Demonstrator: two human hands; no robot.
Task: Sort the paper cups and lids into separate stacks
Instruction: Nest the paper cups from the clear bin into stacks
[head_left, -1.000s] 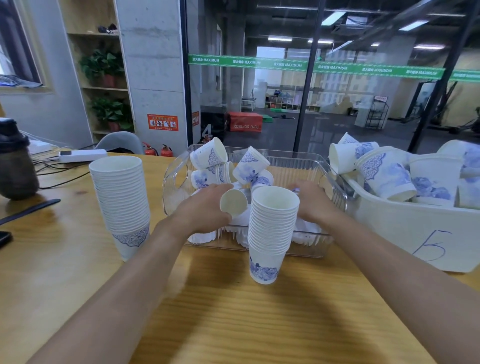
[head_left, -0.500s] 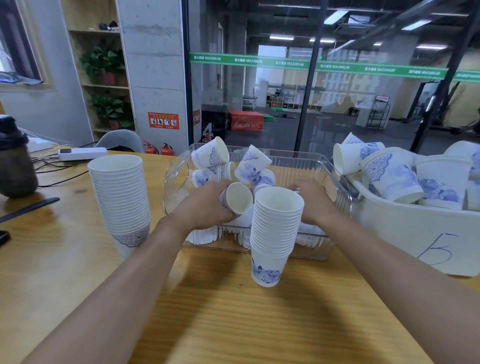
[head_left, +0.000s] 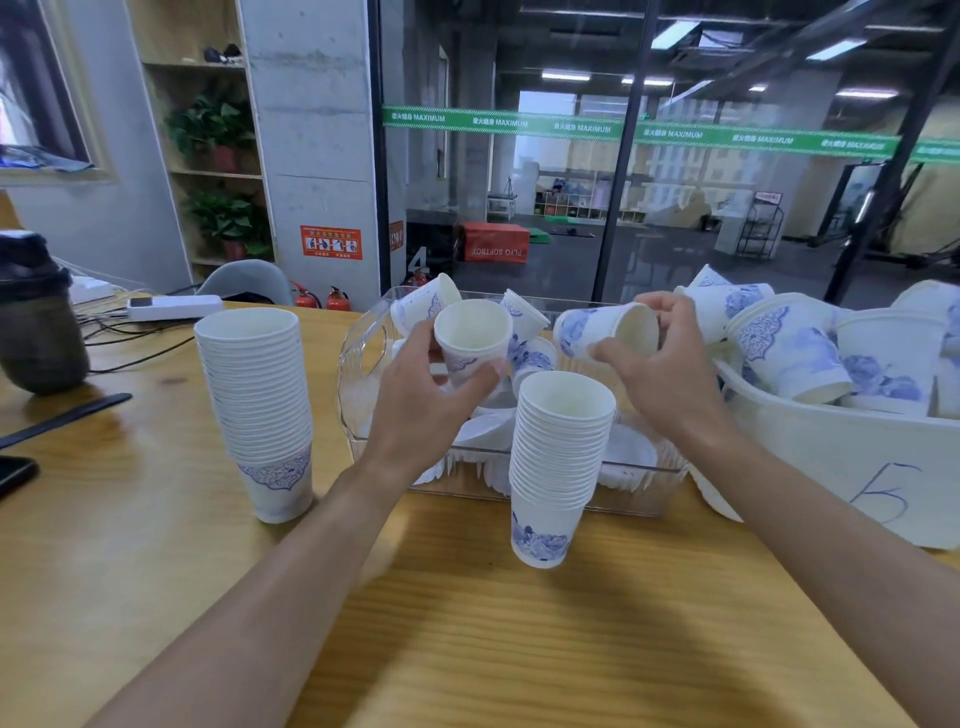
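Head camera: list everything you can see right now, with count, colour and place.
Cup stacks: two, white with blue print, table, left and centre.
Clear bin: one, behind centre stack, holds loose cups and white lids.
White tub: one, right, full of larger cups.
Dark jar: one, far left.
Power strip: one, white, behind left stack.
Left hand: holds one cup.
Right hand: holds one cup.

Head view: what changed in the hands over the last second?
Both hands came up out of the clear bin. The left hand lifted its cup upright; the right hand, earlier hidden behind the short stack, now has a grip on a sideways cup. Both stacks and the white tub stayed put.
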